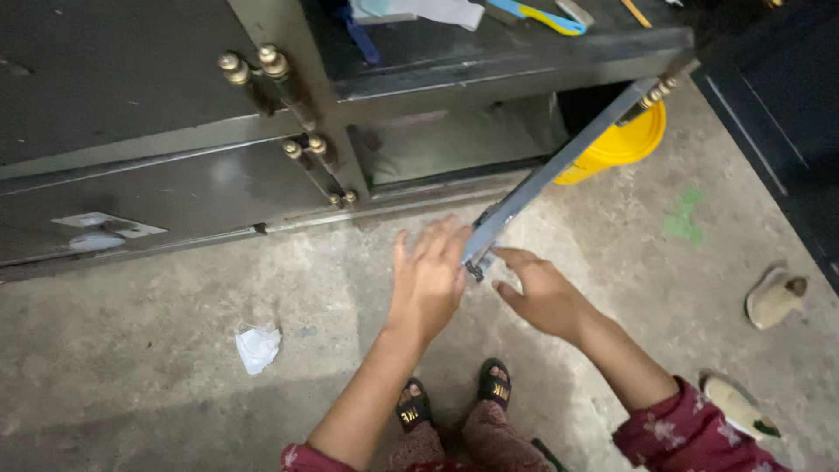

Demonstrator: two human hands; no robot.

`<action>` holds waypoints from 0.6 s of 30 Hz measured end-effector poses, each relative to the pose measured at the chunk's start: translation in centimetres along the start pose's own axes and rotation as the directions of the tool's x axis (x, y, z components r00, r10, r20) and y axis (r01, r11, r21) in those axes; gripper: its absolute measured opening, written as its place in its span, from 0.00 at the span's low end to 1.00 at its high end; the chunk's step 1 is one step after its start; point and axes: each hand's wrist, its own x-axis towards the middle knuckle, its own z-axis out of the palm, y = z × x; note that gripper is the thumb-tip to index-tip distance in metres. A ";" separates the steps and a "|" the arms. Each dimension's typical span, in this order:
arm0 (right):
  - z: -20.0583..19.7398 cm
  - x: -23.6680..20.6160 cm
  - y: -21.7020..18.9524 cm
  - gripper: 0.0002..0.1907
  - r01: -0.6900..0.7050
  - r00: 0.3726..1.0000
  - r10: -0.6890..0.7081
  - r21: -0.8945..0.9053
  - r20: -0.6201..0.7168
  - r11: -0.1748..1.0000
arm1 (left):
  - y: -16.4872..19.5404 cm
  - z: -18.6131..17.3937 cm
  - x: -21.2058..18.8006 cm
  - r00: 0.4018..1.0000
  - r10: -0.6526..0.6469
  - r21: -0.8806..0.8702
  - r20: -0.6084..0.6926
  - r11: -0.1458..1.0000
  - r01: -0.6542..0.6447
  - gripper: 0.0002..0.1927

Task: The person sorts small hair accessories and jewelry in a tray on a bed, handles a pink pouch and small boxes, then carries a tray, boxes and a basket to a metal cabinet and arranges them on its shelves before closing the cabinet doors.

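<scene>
Big dark metal cabinet (157, 105) fills the top left; everything else is placed rel. to it. Its grey door (559, 162) stands swung open off the front, edge-on to the camera, prob. why both hands meet at its lower free corner. Yellow bucket (625, 144) sits in the open compartment behind the door. Left hand (430, 281) lies flat against the door's near face, fingers spread wide, steadying it w/o gripping. Right hand (542, 293) is on the other side, fingers loosely open, tips just beside the corner fitting. Crumpled paper (258, 347) lies on the floor in front of the cabinet.
</scene>
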 end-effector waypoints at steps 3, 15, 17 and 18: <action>-1.0 3.3 0.9 0.29 -0.058 0.998 0.057 -0.026 -0.037 0.998 | -1.7 -0.6 0.9 0.980 -0.109 0.028 -0.164 0.993 0.115 0.32; -5.1 14.8 11.2 0.36 -0.105 0.994 0.087 0.459 0.060 0.882 | -4.6 2.3 8.8 0.545 -0.517 -0.235 -0.660 0.831 0.504 0.23; -5.8 16.7 12.2 0.43 -0.274 0.961 0.182 0.642 0.207 0.716 | -5.1 4.0 10.5 0.407 -0.600 -0.365 -0.689 0.772 0.520 0.22; -6.2 17.7 12.5 0.44 -0.281 0.959 0.189 0.648 0.210 0.708 | -5.5 4.8 11.4 0.349 -0.636 -0.429 -0.689 0.745 0.511 0.21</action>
